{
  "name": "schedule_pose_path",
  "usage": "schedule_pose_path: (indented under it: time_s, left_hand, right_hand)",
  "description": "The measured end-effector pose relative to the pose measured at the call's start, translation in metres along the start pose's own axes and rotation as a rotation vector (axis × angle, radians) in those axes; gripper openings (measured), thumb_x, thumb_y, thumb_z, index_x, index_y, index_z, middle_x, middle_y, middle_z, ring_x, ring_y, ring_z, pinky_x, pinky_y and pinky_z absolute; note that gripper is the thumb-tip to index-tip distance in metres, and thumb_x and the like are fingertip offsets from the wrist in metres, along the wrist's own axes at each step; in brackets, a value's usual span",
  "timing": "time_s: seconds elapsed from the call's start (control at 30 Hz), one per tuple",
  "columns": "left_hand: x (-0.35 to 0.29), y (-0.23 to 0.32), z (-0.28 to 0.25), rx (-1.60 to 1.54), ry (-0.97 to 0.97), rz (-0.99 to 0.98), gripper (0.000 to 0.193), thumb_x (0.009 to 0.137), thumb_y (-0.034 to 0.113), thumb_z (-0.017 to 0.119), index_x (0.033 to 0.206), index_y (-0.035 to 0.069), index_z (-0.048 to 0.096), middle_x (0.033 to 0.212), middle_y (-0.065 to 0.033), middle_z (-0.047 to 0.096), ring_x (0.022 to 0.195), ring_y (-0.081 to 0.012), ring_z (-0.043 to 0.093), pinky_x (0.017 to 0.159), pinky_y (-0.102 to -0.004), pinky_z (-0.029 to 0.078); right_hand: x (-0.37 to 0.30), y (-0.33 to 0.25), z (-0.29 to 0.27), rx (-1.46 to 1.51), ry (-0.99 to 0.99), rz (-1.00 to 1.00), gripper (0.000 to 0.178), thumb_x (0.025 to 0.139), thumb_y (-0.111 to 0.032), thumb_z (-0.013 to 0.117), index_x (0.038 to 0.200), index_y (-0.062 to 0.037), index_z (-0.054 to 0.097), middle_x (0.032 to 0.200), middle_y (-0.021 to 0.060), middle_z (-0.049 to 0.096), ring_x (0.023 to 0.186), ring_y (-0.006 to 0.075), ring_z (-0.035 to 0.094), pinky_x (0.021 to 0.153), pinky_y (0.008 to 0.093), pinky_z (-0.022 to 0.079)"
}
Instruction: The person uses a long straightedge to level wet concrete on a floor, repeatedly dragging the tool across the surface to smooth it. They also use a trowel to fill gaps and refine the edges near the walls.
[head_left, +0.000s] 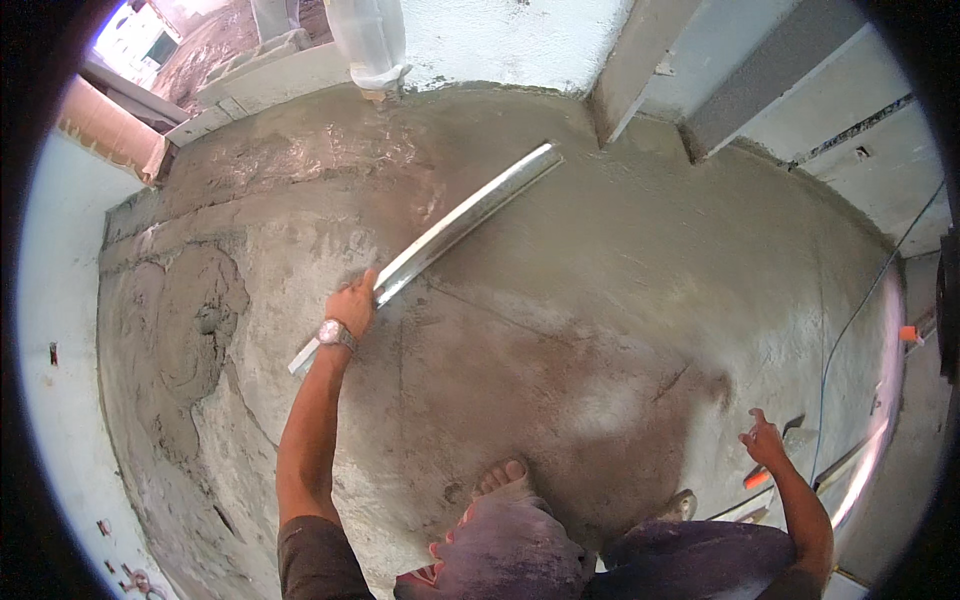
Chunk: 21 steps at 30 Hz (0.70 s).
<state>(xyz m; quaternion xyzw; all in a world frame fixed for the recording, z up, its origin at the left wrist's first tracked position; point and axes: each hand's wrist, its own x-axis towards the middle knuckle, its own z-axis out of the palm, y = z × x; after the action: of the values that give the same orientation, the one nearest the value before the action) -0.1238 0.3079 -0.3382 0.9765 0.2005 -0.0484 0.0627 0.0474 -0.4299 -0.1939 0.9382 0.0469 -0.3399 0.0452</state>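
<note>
My left hand [352, 302], with a watch on its wrist, is closed around a long metal screed bar [470, 212]. The bar slants over the floor from near left to far right, its far end over smooth grey wet mortar [640, 220]. My right hand [764, 442] is off to the lower right with fingers apart and nothing visible in it. Just below that hand lies an orange-handled tool [757, 480], partly hidden. I cannot tell whether the hand touches it.
A rough mound of mortar [205, 310] lies at left. My bare foot [502, 477] is on the floor at the near middle. A thin cable [850, 318] runs down the right side. White walls [510, 45] and grey upright panels [640, 60] stand at the back.
</note>
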Motion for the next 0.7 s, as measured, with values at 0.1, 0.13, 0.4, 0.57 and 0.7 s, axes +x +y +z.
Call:
schedule_pose_path:
  time_s: [0.1,0.13,0.4,0.57,0.7]
  left_hand:
    - [0.01,-0.027,-0.003,0.031,-0.024,-0.069,0.036,0.09,0.025,0.047,0.124,0.017,0.04,0.08,-0.0176,0.064,0.079,-0.0357,0.063,0.064,-0.0456,0.05]
    - [0.013,-0.035,-0.005,0.031,-0.005,-0.081,0.034,0.09,0.025,0.047,0.122,0.016,0.041,0.081,-0.0176,0.064,0.079,-0.036,0.062,0.063,-0.0459,0.05]
    - [0.02,-0.113,-0.013,0.099,0.121,-0.197,0.021,0.089,0.021,0.047,0.107,0.012,0.045,0.097,-0.0154,0.064,0.083,-0.0366,0.061,0.067,-0.0464,0.049]
    - [-0.02,-0.152,-0.028,0.137,0.269,-0.214,0.025,0.086,0.016,0.05,0.11,0.01,0.047,0.093,-0.0155,0.063,0.081,-0.0361,0.061,0.068,-0.0471,0.049]
    - [-0.048,-0.119,-0.051,0.162,0.074,-0.347,0.037,0.085,0.015,0.052,0.122,0.011,0.047,0.092,-0.0146,0.063,0.08,-0.0343,0.061,0.068,-0.047,0.049]
  right_hand:
    - [0.0,0.003,0.001,-0.027,0.034,-0.025,0.059,0.076,-0.016,0.068,0.125,-0.0069,0.035,0.072,0.0162,0.062,0.08,0.0377,0.061,0.074,0.0482,0.047]
    - [-0.002,0.001,-0.002,-0.027,0.021,-0.007,0.059,0.076,-0.015,0.068,0.124,-0.0066,0.035,0.072,0.0167,0.062,0.079,0.0376,0.061,0.073,0.0479,0.047]
    - [0.003,0.012,0.005,-0.03,0.061,0.01,0.057,0.071,-0.01,0.071,0.119,-0.0061,0.041,0.069,0.014,0.062,0.07,0.0312,0.063,0.067,0.0423,0.049]
    - [0.0,0.01,0.007,-0.033,0.076,-0.028,0.057,0.071,-0.01,0.07,0.119,-0.0056,0.041,0.069,0.0139,0.063,0.07,0.0314,0.063,0.068,0.0421,0.05]
    - [0.0,0.021,0.012,-0.016,0.012,0.011,0.056,0.076,-0.015,0.068,0.122,-0.006,0.037,0.076,0.0194,0.062,0.082,0.0385,0.061,0.074,0.0489,0.047]
